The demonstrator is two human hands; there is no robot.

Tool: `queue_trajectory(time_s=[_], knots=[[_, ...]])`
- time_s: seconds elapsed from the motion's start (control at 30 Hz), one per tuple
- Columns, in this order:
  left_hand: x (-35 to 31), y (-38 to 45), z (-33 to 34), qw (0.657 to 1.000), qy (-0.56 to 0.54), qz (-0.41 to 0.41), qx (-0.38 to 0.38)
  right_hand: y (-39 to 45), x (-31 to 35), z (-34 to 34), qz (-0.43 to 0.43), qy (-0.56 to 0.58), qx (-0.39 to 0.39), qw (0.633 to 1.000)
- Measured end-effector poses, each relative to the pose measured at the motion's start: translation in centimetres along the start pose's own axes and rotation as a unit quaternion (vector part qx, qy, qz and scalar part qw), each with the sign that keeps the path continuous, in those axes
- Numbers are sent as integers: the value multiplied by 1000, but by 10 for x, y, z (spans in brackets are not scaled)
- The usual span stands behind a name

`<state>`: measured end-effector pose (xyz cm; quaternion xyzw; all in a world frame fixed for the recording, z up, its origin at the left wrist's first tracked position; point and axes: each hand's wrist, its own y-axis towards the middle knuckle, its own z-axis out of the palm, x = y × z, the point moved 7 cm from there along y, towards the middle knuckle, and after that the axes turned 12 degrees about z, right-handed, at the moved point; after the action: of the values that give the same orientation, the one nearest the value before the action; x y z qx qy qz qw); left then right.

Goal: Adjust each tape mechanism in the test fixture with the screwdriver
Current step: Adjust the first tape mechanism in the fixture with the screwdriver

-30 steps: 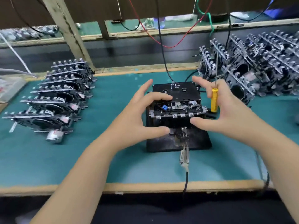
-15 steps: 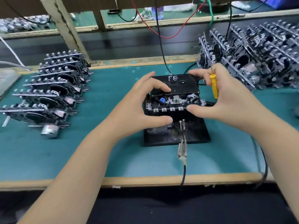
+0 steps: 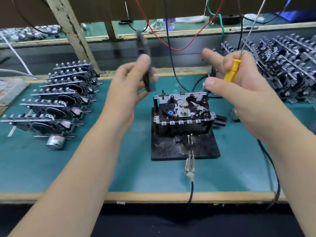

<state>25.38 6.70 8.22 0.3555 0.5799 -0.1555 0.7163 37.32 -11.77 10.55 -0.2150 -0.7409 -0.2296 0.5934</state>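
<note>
Two bare hands are raised above a green-topped desk (image 3: 51, 168). Nearest, below and between them, a black test fixture (image 3: 185, 144) stands on the desk, with a clip and cable (image 3: 189, 165) at its near edge. One tape mechanism (image 3: 183, 108) sits on top of the fixture, its upper side exposed, touched by neither hand. The left hand (image 3: 124, 89) grips a dark, flat object (image 3: 147, 69), blurred, held on edge between thumb and curled fingers. The right hand (image 3: 239, 93) has its fingers curled round the yellow handle of the screwdriver (image 3: 232, 70), whose thin shaft points up and away; thumb and forefinger stick out towards the left hand. Left of the left hand, a row of tape mechanisms (image 3: 56, 100) stands on the desk. Right of the right hand, farther back, lies a larger pile of mechanisms (image 3: 283, 69). Beyond both hands, red and black wires (image 3: 171, 47) hang down.
</note>
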Motion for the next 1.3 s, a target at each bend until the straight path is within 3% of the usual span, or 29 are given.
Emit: queue_trajectory(time_s=[0.17, 0.37, 0.53, 0.63, 0.77, 0.87, 1.07, 1.2, 1.3], knots=[[15, -10, -29, 996, 58, -30, -53, 0, -19, -16, 47, -123, -41, 990], [-2, -17, -20, 985, 155, 60, 36, 2, -31, -15, 54, -99, -23, 993], [-19, -18, 17, 917, 309, 172, 182, 4, -23, -9, 11, -28, -33, 999], [-17, -21, 40, 871, 373, 201, 250, 9, -30, -4, 42, 31, -68, 996], [-7, -23, 44, 866, 394, 169, 256, 19, -58, 1, 118, 73, -101, 985], [-7, -26, 48, 829, 441, 187, 287, 24, -74, 0, 158, 90, -99, 978], [-11, -29, 44, 774, 458, 164, 405, 32, -76, -9, 181, 49, -72, 980], [-12, -16, 40, 753, 488, 162, 411, 28, -83, -5, 183, 74, -81, 977], [-14, -16, 43, 758, 486, 179, 397, 26, -83, -2, 176, 89, -96, 976]])
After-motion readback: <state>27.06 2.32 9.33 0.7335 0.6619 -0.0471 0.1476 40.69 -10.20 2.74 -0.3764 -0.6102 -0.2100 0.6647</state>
